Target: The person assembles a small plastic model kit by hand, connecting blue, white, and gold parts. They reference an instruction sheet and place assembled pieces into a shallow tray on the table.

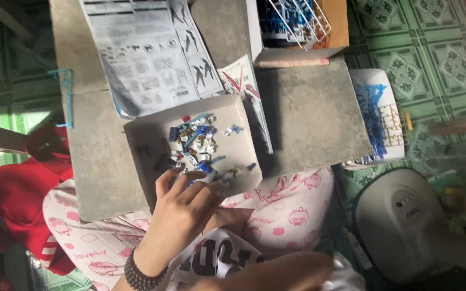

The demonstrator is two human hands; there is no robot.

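Left hand (182, 207) fingers (211, 187) pinch a blue model part (210, 176) over the tray (141, 134).

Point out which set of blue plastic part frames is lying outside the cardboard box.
The blue part frames on the white sheet at the slab's right edge; the other blue frames sit inside the cardboard box at the top.

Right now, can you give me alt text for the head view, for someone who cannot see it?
One hand with a dark bead bracelet reaches into a shallow cardboard box lid of small blue, white and red plastic model parts. The lid sits on a grey slab beside a printed instruction sheet; blue parts frames lie to the side.
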